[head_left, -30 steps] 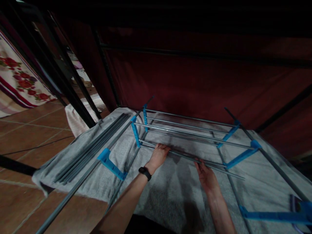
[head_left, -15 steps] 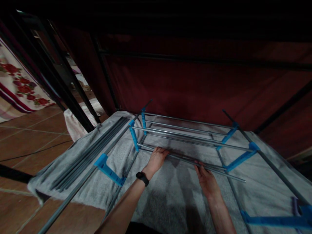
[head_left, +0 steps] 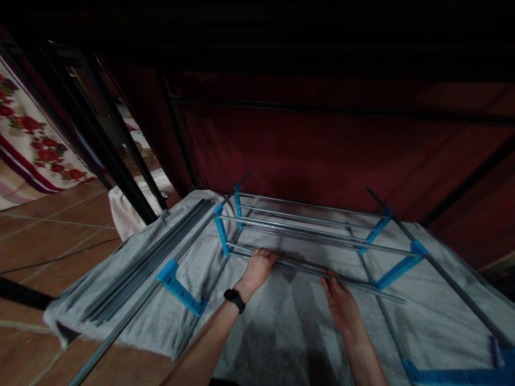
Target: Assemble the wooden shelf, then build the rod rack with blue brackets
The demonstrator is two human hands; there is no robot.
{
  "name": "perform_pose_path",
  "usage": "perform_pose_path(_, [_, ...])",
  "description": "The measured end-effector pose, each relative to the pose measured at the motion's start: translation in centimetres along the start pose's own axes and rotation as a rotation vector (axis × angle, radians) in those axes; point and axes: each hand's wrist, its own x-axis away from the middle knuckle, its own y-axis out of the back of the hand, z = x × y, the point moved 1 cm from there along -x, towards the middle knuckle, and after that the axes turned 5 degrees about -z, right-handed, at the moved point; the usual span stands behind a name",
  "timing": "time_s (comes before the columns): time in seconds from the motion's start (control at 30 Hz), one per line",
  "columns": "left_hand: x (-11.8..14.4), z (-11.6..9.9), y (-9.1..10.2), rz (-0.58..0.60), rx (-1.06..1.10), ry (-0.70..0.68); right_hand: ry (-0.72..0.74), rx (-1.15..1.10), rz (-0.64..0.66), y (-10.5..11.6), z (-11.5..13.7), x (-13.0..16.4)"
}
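Observation:
Both hands are on a thin grey metal rod [head_left: 301, 266] that runs across the rack, close along a similar crossbar. My left hand [head_left: 261, 265], with a black band on its wrist, is closed over the rod from above. My right hand [head_left: 336, 289] grips it from below, nearer its free right end. The rod's left end lies at a blue plastic bracket [head_left: 222, 236]; its right end sticks out past another blue bracket [head_left: 396, 268]. Several crossbars join the brackets behind. The fingertips are partly hidden behind the rod.
A bundle of loose grey tubes [head_left: 148, 262] lies on the grey blanket [head_left: 273, 332] at left. A near blue bracket [head_left: 181, 289] sits on the left side tubes. Dark metal posts [head_left: 100, 139] and a dark red curtain [head_left: 301, 155] stand around. Tiled floor [head_left: 76, 214] shows at left.
The view has tilted slightly, so the scene sits a little lower. Both hands keep their hold on the rod, whose right end is now slightly closer to the crossbar.

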Motion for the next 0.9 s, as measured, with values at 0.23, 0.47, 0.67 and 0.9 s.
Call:
perform_pose_path(0.23, [0.0,0.0,-0.1,-0.061,0.018,0.004,0.003,-0.052,-0.009,-1.1,-0.1,-0.4])
perform_pose_path(0.47, [-1.3,-0.9,-1.8,-0.271,0.161,-0.206,-0.002,-0.148,0.025,-3.2,0.0,-0.2])
perform_pose_path(0.67, [-5.1,-6.5,-2.4,-0.205,0.37,-0.304,0.022,-0.165,-0.019,-3.5,-0.7,-1.4])
perform_pose_path(0.9, [-9.8,-12.5,-3.5,-0.033,0.409,-0.324,0.147,-0.041,0.019,-3.8,-1.3,-2.9])
